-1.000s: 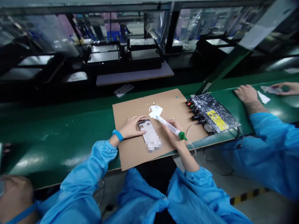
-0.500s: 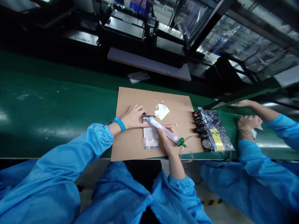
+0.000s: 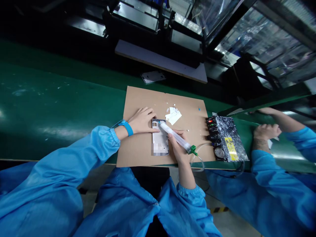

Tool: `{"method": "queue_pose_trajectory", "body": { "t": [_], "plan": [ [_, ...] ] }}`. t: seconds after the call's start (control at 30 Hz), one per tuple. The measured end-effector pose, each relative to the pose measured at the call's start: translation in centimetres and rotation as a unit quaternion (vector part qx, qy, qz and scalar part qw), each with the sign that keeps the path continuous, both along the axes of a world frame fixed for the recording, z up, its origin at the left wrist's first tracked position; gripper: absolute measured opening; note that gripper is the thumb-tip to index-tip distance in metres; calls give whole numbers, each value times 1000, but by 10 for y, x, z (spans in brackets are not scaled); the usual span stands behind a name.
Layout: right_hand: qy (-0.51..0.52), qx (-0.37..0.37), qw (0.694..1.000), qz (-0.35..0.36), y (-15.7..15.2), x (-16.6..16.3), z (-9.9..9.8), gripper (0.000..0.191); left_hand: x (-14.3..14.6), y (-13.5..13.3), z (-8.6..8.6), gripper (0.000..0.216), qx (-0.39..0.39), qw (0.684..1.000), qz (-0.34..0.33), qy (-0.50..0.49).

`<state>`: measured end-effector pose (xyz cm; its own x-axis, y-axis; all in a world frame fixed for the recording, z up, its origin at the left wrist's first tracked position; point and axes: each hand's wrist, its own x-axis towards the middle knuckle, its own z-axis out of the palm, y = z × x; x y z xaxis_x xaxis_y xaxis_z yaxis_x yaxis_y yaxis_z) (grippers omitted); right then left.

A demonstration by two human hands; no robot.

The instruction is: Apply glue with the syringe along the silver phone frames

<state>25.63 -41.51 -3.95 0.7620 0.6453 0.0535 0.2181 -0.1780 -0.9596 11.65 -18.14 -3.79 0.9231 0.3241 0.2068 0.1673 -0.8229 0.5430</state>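
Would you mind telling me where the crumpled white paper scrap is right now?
In the head view, the white paper scrap lies on the cardboard sheet, just beyond the syringe tip and to the right of the phone frame.

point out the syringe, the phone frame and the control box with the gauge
syringe (image 3: 175, 136), head view, middle of the clear barrel
phone frame (image 3: 160, 138), head view, centre of its flat plate
control box (image 3: 225, 138), head view, speckled top face
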Motion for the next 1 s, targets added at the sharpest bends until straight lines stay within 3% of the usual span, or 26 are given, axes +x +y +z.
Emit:
{"method": "queue_pose_trajectory", "body": {
  "t": [1.0],
  "plan": [
    [-48, -17, 999, 0, 1, 3, 0, 55, 0, 0, 1, 61, -13, 1000, 2, 1]
  ]
}}
